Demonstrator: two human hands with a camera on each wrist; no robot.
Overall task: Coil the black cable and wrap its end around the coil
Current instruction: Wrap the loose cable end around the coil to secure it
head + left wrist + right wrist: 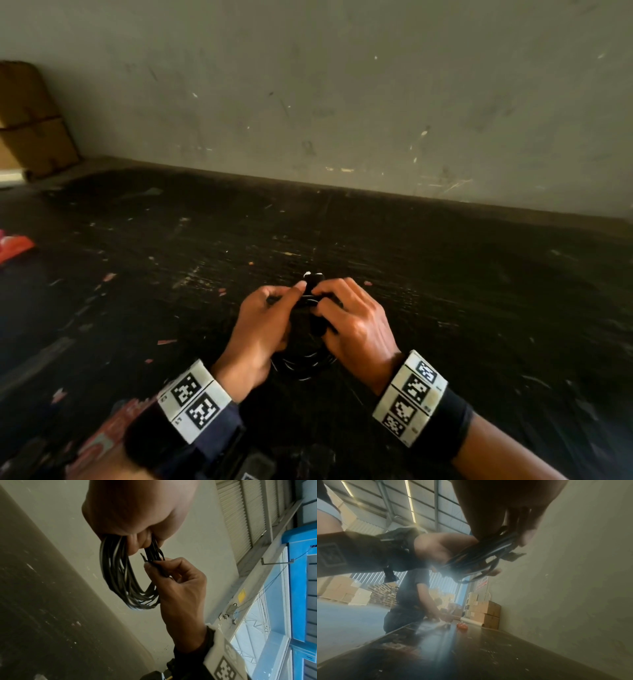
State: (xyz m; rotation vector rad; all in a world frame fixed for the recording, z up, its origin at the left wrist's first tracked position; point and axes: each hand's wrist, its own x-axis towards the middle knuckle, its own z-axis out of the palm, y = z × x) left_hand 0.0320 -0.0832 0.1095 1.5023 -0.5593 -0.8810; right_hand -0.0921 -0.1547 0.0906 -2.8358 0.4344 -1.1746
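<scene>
black cable (126,582) coil gripped by left hand (260,329) and right hand (352,325).

The black cable (123,577) is wound into a coil of many thin loops, gathered tight at the far side. The near loops hang loose and spread out, above the dark surface (445,291). One short end (143,557) sticks out of the bundle.

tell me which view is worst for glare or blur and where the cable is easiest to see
Right wrist view is worst: hazy flare across the middle, left hand soft. Left wrist view is clearest, the coiled black cable sharp against the pale wall. Head view: cable nearly lost against the dark scuffed tabletop.
</scene>
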